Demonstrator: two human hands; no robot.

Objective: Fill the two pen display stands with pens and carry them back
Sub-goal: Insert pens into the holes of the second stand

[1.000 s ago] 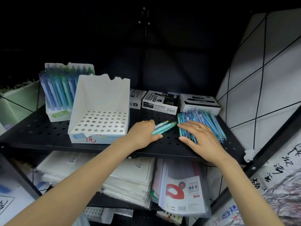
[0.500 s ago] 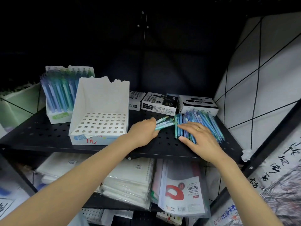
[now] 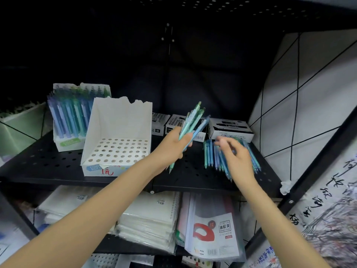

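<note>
Several teal and blue pens (image 3: 194, 123) are bunched in my left hand (image 3: 173, 145), fingers curled round the barrels, tips down, clicker ends fanned up and right, lifted clear of the shelf; I hold them as a bundle so I can probably feed the holes from one fist. Right hand (image 3: 234, 154) hangs over the loose pen pile (image 3: 211, 154) lying on the shelf, fingers bent toward it, blurred, so I cannot tell whether it pinches a pen or holds nothing. Empty white display stand (image 3: 117, 136) sits left of my left hand, its perforated base all open holes, none filled (torn top edge on its back wall, red writing on the front lip). Second stand (image 3: 67, 120) is behind and left of it, already packed with upright blue and green pens, so my judgement is one stand done, one not yet begun. Black-and-white marker boxes (image 3: 229, 128) line the back, just behind the pile. All of it rests on a black perforated metal shelf (image 3: 48, 161); below it, wrapped notebooks (image 3: 150, 215) and a plastic report cover pack (image 3: 214, 233). Dim black rack interior above, pale wall with black wire lines (image 3: 309, 93) at right.
</note>
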